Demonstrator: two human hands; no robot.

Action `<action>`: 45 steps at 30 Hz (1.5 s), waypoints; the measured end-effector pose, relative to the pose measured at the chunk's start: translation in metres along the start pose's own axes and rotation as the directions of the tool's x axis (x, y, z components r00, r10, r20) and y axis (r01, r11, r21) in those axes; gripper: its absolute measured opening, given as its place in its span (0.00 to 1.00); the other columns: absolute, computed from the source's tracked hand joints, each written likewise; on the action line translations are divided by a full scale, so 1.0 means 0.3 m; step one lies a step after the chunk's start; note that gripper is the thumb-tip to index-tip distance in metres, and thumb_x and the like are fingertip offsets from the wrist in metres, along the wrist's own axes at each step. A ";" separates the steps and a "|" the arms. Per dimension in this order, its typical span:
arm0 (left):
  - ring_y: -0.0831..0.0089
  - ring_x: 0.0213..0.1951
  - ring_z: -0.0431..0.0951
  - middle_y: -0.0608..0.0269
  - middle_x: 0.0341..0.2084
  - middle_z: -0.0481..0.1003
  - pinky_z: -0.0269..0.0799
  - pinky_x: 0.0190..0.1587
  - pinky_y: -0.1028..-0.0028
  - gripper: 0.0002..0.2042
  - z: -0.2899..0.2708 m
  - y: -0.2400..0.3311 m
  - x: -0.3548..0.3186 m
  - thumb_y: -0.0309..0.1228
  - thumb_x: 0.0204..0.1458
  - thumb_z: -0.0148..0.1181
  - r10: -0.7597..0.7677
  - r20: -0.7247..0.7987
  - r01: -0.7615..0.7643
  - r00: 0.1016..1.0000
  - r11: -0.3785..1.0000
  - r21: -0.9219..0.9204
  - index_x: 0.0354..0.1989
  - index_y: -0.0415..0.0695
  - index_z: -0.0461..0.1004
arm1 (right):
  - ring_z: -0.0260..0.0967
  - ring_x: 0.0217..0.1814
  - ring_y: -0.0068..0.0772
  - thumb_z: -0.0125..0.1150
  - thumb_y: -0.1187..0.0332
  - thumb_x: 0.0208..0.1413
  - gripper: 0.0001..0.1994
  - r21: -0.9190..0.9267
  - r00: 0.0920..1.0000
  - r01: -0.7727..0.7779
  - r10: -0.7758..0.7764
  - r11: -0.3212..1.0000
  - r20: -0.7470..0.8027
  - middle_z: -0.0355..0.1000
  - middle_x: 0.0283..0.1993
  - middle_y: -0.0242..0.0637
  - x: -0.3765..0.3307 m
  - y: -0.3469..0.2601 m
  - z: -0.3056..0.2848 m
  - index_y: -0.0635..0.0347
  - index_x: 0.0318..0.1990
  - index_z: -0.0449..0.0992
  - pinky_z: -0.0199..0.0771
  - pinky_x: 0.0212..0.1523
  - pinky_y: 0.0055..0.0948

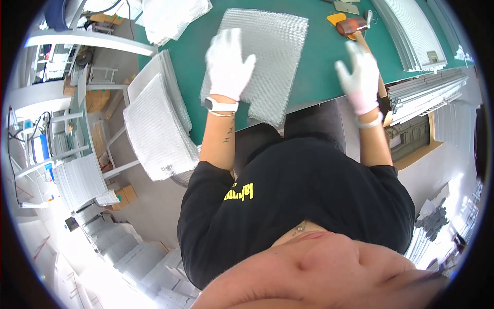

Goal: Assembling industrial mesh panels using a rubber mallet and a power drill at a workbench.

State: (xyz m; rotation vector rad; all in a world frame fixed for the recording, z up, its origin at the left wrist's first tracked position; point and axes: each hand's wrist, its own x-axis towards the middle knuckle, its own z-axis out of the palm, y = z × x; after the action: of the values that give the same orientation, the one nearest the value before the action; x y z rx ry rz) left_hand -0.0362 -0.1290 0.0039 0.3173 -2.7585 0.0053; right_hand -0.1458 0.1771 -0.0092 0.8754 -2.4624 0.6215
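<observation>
A silvery ribbed mesh sheet (278,46) lies on the green table (319,56). My left hand (227,63), in a white glove, rests flat on the sheet's left part with fingers spread. My right hand (360,72), also gloved, is over the table's near edge, to the right of the sheet. Its fingers seem curled around the wooden handle (382,90) of a mallet whose brown head (351,26) lies farther back on the table.
A stack of similar mesh sheets (157,123) hangs off the table's left end. More sheets (172,18) lie at the back left. Grey metal strips and panels (422,36) are piled at the right. Shelves and boxes stand on the floor at left.
</observation>
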 end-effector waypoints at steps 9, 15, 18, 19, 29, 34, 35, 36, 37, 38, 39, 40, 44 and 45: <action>0.56 0.69 0.60 0.56 0.67 0.63 0.51 0.69 0.49 0.25 0.421 0.173 0.328 0.43 0.64 0.42 0.460 0.134 -0.462 0.878 0.887 -0.015 0.68 0.47 0.62 | 0.74 0.47 0.58 0.61 0.65 0.58 0.26 -0.143 0.887 -0.192 0.234 0.971 0.398 0.71 0.52 0.54 -0.031 0.430 0.039 0.60 0.64 0.65 0.75 0.52 0.44; 0.57 0.70 0.59 0.57 0.68 0.62 0.46 0.72 0.48 0.25 0.401 0.178 0.296 0.40 0.63 0.44 0.483 0.159 -0.440 0.861 0.864 -0.246 0.68 0.46 0.61 | 0.72 0.51 0.58 0.60 0.68 0.60 0.30 0.197 0.776 -0.074 -0.068 0.978 0.627 0.72 0.51 0.53 0.061 0.326 -0.096 0.56 0.69 0.60 0.74 0.51 0.42; 0.56 0.70 0.58 0.53 0.69 0.61 0.45 0.72 0.47 0.25 0.385 0.209 0.283 0.39 0.63 0.45 0.422 0.090 -0.406 0.902 0.901 -0.150 0.68 0.46 0.62 | 0.73 0.48 0.56 0.60 0.68 0.59 0.33 0.394 0.917 0.061 -0.208 0.917 0.341 0.72 0.48 0.52 0.122 0.291 -0.039 0.52 0.72 0.57 0.75 0.48 0.41; 0.56 0.70 0.59 0.52 0.69 0.61 0.45 0.71 0.46 0.25 0.381 0.212 0.280 0.39 0.63 0.45 0.377 0.040 -0.377 0.925 0.926 -0.016 0.68 0.46 0.62 | 0.73 0.48 0.56 0.60 0.68 0.59 0.33 0.396 0.913 0.065 -0.215 0.916 0.347 0.72 0.48 0.52 0.134 0.282 -0.002 0.52 0.72 0.57 0.75 0.48 0.41; 0.58 0.70 0.59 0.52 0.68 0.61 0.46 0.71 0.46 0.25 0.385 0.208 0.280 0.38 0.62 0.46 0.365 0.158 -0.354 0.918 0.931 -0.095 0.67 0.45 0.62 | 0.74 0.33 0.49 0.58 0.66 0.61 0.31 0.151 0.785 0.322 -0.353 0.935 0.510 0.73 0.34 0.45 0.192 0.305 0.064 0.40 0.72 0.59 0.76 0.35 0.41; 0.61 0.70 0.60 0.55 0.68 0.62 0.46 0.72 0.48 0.27 0.378 0.213 0.285 0.38 0.61 0.48 0.343 0.127 -0.332 0.931 0.938 -0.101 0.69 0.46 0.60 | 0.75 0.32 0.48 0.58 0.65 0.61 0.31 0.377 0.929 0.212 -0.305 0.901 0.207 0.73 0.32 0.45 0.186 0.291 0.091 0.38 0.72 0.57 0.76 0.34 0.41; 0.62 0.70 0.60 0.56 0.68 0.62 0.46 0.72 0.48 0.26 0.373 0.216 0.281 0.38 0.61 0.49 0.335 0.138 -0.320 0.932 0.940 -0.121 0.68 0.45 0.60 | 0.75 0.32 0.48 0.58 0.65 0.61 0.31 0.379 0.926 0.215 -0.311 0.900 0.213 0.73 0.32 0.45 0.189 0.290 0.090 0.38 0.72 0.57 0.76 0.34 0.41; 0.62 0.69 0.61 0.56 0.67 0.62 0.47 0.72 0.49 0.25 0.395 0.216 0.286 0.38 0.61 0.49 0.339 0.109 -0.329 0.934 0.939 -0.099 0.66 0.44 0.62 | 0.75 0.32 0.48 0.58 0.66 0.61 0.31 0.199 0.822 0.280 -0.342 0.939 0.456 0.73 0.33 0.46 0.198 0.292 0.085 0.39 0.72 0.58 0.76 0.34 0.40; 0.62 0.69 0.61 0.56 0.67 0.62 0.47 0.72 0.49 0.25 0.385 0.216 0.284 0.38 0.61 0.49 0.337 0.111 -0.327 0.935 0.940 -0.099 0.66 0.44 0.62 | 0.75 0.33 0.48 0.59 0.67 0.61 0.31 0.030 0.679 0.377 -0.298 0.926 0.671 0.73 0.33 0.46 0.212 0.288 0.080 0.39 0.72 0.60 0.76 0.35 0.39; 0.61 0.70 0.59 0.55 0.68 0.61 0.46 0.72 0.49 0.25 0.375 0.215 0.285 0.37 0.61 0.49 0.336 0.147 -0.323 0.931 0.941 -0.103 0.66 0.44 0.62 | 0.75 0.33 0.47 0.59 0.67 0.60 0.32 0.074 0.692 0.395 -0.349 0.916 0.632 0.73 0.32 0.45 0.236 0.292 0.067 0.38 0.71 0.60 0.76 0.35 0.40; 0.59 0.71 0.58 0.53 0.69 0.60 0.45 0.72 0.48 0.25 0.365 0.215 0.284 0.36 0.61 0.49 0.335 0.181 -0.320 0.925 0.941 -0.107 0.67 0.44 0.61 | 0.75 0.33 0.47 0.59 0.67 0.60 0.32 0.076 0.690 0.395 -0.351 0.915 0.633 0.73 0.32 0.45 0.221 0.293 0.078 0.38 0.71 0.60 0.76 0.35 0.40; 0.59 0.71 0.58 0.53 0.69 0.60 0.45 0.72 0.48 0.25 0.370 0.219 0.285 0.36 0.61 0.49 0.336 0.180 -0.321 0.924 0.941 -0.111 0.67 0.44 0.61 | 0.75 0.32 0.46 0.59 0.67 0.60 0.32 0.201 0.795 0.310 -0.370 0.929 0.481 0.72 0.31 0.44 0.191 0.299 0.094 0.36 0.72 0.59 0.76 0.34 0.40; 0.60 0.71 0.56 0.53 0.69 0.60 0.45 0.73 0.49 0.26 0.396 0.209 0.277 0.37 0.60 0.51 0.339 0.139 -0.322 0.931 0.938 -0.130 0.67 0.44 0.61 | 0.74 0.32 0.48 0.58 0.67 0.60 0.32 0.167 0.733 0.390 -0.415 0.905 0.539 0.73 0.32 0.43 0.208 0.311 0.076 0.37 0.72 0.58 0.76 0.34 0.40; 0.60 0.72 0.56 0.53 0.69 0.60 0.45 0.73 0.50 0.26 0.403 0.199 0.276 0.37 0.59 0.51 0.346 0.122 -0.331 0.930 0.935 -0.123 0.67 0.44 0.61 | 0.74 0.31 0.49 0.58 0.68 0.60 0.32 0.187 0.734 0.374 -0.414 0.908 0.539 0.73 0.32 0.43 0.228 0.285 0.059 0.37 0.72 0.58 0.76 0.34 0.40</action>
State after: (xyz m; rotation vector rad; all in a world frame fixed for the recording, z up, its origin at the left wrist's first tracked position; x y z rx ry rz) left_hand -0.1674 -0.0944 -0.0773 -0.1974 -2.9059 -0.0704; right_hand -0.2552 0.1953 -0.0080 1.7758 -2.6167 0.3094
